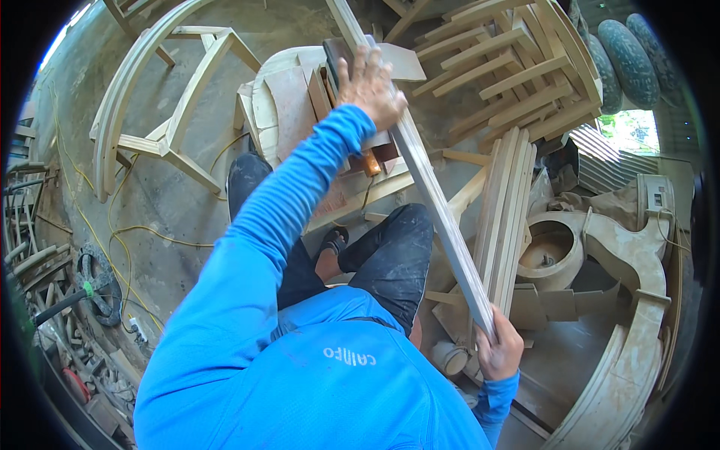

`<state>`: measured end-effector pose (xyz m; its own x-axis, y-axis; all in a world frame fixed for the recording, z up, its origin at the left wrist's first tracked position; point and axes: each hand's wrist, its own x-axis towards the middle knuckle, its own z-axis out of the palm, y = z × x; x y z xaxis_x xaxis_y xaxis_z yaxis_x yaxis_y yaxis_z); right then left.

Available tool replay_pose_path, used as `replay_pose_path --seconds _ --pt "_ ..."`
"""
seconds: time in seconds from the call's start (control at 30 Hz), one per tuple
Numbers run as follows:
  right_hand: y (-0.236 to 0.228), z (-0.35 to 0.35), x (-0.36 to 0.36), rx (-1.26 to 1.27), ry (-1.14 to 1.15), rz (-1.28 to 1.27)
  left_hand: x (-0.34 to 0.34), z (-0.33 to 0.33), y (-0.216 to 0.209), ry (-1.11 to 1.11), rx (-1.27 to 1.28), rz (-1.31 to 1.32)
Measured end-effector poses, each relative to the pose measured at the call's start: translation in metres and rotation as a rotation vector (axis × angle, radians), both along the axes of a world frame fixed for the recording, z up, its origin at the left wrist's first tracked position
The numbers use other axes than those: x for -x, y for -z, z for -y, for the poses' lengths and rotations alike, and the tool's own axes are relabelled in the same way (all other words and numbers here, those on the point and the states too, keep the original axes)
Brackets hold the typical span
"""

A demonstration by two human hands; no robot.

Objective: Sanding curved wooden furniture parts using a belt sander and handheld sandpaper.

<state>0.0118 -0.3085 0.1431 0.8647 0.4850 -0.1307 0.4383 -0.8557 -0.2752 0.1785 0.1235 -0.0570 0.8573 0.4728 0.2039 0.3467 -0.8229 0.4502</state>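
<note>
A long, straight wooden strip (441,217) runs slantwise from the top middle down to the right. My left hand (369,88) lies over its upper part with the fingers stretched and spread on the wood. Near my right thigh, my right hand (501,346) is closed around the strip's lower end. Beneath the left hand is a cluttered work stand (291,101) with pale boards and upright pieces. A tool's orange-brown handle (371,163) sticks out beside the strip; the rest of that tool is hidden.
Several long strips (504,206) lie stacked right of the held one. Curved wooden frames (196,97) stand at the left, slatted ones (517,64) at the upper right. A beige machine body (634,262) fills the right. Yellow cable (161,238) crosses the floor; scrap wood (56,285) lies far left.
</note>
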Motion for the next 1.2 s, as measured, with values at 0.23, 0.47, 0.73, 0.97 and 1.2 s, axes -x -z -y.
replay_pose_path --seconds 0.23,0.47,0.73,0.97,1.2 --pt "0.052 -0.111 -0.054 -0.066 -0.073 0.090 -0.062 -0.124 0.001 -0.036 -0.128 -0.020" --pt "0.098 -0.182 -0.109 -0.133 -0.204 0.138 -0.094 -0.205 -0.041 0.013 -0.017 -0.048" --pt "0.142 -0.262 -0.157 -0.114 -0.252 0.306 -0.129 -0.304 -0.062 0.062 0.234 0.044" --pt "0.175 -0.336 -0.194 -0.121 -0.295 0.341 -0.130 -0.346 -0.061 0.045 0.614 0.020" --pt "0.194 -0.403 -0.230 -0.235 -0.274 0.538 -0.132 -0.326 -0.061 -0.072 0.666 0.069"
